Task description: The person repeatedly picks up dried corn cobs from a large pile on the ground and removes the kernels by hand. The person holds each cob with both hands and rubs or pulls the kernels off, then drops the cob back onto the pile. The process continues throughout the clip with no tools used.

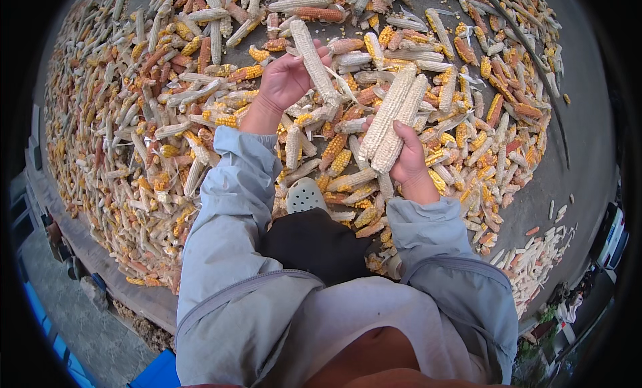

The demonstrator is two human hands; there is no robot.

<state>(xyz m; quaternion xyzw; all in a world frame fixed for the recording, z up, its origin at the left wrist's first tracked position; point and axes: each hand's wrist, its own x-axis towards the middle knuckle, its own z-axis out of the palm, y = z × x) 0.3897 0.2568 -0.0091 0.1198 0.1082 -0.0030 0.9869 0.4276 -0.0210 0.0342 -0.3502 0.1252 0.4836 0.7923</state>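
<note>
My left hand (284, 82) is closed round a long pale corncob (313, 61), which is tilted with its upper end to the left. A dry strip of husk hangs beside it. In my right hand (409, 162) are two more pale corncobs (390, 124), lying side by side with my thumb across their lower part. Both hands are above a thick layer of cobs (338, 162), some bare and whitish, others bearing patches of yellow or orange kernels.
The spread of cobs (134, 180) reaches far to the left. A separate pile of pale cobs (535, 264) lies at the right. A thin dark rod (545, 80) rests at the upper right. My clog (305, 195) stands among the cobs. A vehicle (612, 237) is at the right edge.
</note>
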